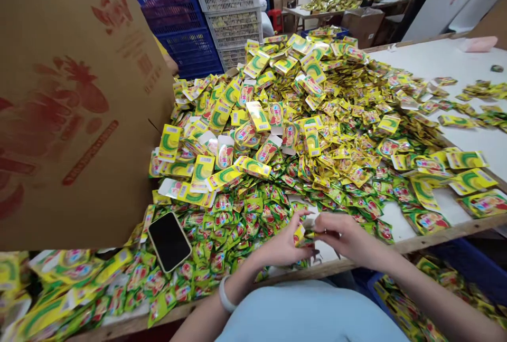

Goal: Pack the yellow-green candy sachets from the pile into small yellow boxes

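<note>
A small yellow printed package (299,235), whose glossy front is partly hidden by fingers so that carton or packet cannot be told, sits directly between the two hands, just above the near edge of the white-topped table (395,219) and in front of the person's body. The left hand (282,241) grips it from the left, thumb below and fingers above, and most of its visible surface lies within that grasp, so the left is the nearer hand. The right hand (348,233) meets it from the opposite side with fingertips bunched at its right end; whether they pinch the package itself or something at its mouth cannot be made out. Its long axis is too foreshortened and covered to read. Beyond and to the left of the hands, glossy green foil packets (237,210) spread close by, with yellow-and-green cardboard cartons (204,172) heaped farther off. More flat yellow-and-green printed boxes (469,160) lie to the right, well apart from the right hand, while a black-screened smartphone (169,243) rests well left of the left hand.
</note>
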`<state>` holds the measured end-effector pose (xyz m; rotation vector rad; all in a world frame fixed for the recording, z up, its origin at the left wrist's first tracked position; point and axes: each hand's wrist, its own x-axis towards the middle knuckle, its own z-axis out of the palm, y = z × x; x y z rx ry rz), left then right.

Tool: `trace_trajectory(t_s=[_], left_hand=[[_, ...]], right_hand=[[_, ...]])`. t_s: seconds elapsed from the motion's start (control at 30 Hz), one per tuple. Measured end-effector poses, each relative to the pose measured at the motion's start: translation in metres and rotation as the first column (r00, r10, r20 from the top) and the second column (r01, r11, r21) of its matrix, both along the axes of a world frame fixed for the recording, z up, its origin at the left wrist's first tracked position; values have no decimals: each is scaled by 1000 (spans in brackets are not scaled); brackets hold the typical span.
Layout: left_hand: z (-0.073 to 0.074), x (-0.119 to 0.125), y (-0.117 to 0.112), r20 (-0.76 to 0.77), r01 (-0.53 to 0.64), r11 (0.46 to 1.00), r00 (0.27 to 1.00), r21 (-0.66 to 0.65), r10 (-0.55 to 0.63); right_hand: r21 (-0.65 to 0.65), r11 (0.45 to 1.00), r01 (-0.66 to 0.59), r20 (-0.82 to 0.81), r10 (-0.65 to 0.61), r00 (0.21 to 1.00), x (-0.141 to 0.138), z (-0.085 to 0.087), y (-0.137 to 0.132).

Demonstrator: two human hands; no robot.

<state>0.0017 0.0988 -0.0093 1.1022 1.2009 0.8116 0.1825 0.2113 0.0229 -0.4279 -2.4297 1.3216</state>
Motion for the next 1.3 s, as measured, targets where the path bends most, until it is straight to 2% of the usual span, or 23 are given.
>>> trace_trajectory(t_s=[0.13, 0.2, 0.33, 0.4, 0.43, 0.47, 0.5, 0.53, 0.57, 0.6, 0.63, 0.67, 0.77, 0.8, 0.83, 0.87, 0.93, 1.03, 1.1, 1.2, 1.27, 1.3], left_hand=[[-5, 11, -1, -110, 23, 999, 994, -42, -27], [-7, 14, 1, -121, 11, 999, 993, -42, -16], [-6, 19, 12, -137, 47, 995, 989, -87, -58], [-2, 19, 21, -106, 88, 995, 990, -45, -93], [0, 17, 27, -118, 97, 995, 989, 19, -94], [2, 14, 34, -166, 88, 991, 984, 105, -70], [4, 9, 41, -247, 67, 978, 969, 199, -16], [4, 3, 49, -347, 33, 955, 935, 293, 74], [2, -3, 58, -446, 0, 925, 876, 379, 182], [-1, -9, 66, -527, -18, 895, 803, 447, 279], [-5, -14, 74, -588, -16, 871, 732, 491, 344], [-10, -18, 81, -637, 5, 860, 673, 510, 374], [-28, -21, 97, -760, 124, 874, 561, 470, 329], [-33, -21, 100, -788, 146, 880, 526, 453, 318], [-37, -20, 101, -805, 150, 881, 496, 448, 325], [-39, -20, 101, -806, 135, 877, 475, 462, 352], [-41, -22, 98, -762, 70, 843, 473, 533, 443], [-39, -30, 92, -680, 21, 790, 525, 613, 513], [-38, -32, 93, -704, 97, 802, 548, 590, 451], [-40, -29, 99, -770, 192, 833, 529, 519, 358], [-38, -26, 104, -775, 173, 840, 514, 514, 368], [-36, -25, 104, -755, 140, 839, 531, 526, 385]], right_hand=[[-138, 980, -147, 76, 158, 985, 18, -7, -7], [-135, 983, -126, 100, 140, 985, 20, -10, -14], [-65, 993, 101, 36, -99, 994, 17, -29, -26], [-31, 970, 242, -62, -243, 968, 27, -34, -15], [18, 943, 332, -119, -328, 937, 37, -32, -4], [94, 890, 447, -168, -428, 888, 48, -29, 11], [195, 796, 573, -223, -533, 816, 60, -23, 28], [320, 652, 687, -265, -635, 726, 71, -17, 45], [437, 474, 765, -273, -740, 615, 78, -12, 62], [520, 347, 781, -280, -795, 539, 80, -10, 75], [579, 303, 757, -267, -807, 527, 77, -12, 85], [614, 328, 718, -235, -792, 563, 68, -17, 92], [599, 599, 532, -98, -604, 791, 22, -53, 99], [577, 652, 492, -76, -557, 827, 7, -66, 99], [558, 683, 472, -66, -531, 845, -4, -78, 99], [540, 697, 471, -70, -521, 851, -12, -88, 99], [507, 692, 515, -104, -544, 833, -13, -98, 100], [444, 666, 599, -153, -602, 784, 6, -94, 100], [413, 663, 624, -167, -619, 768, 19, -85, 95], [369, 718, 590, -156, -578, 801, 28, -71, 82], [335, 786, 520, -141, -504, 852, 29, -62, 72], [328, 815, 477, -134, -460, 878, 28, -57, 67]])
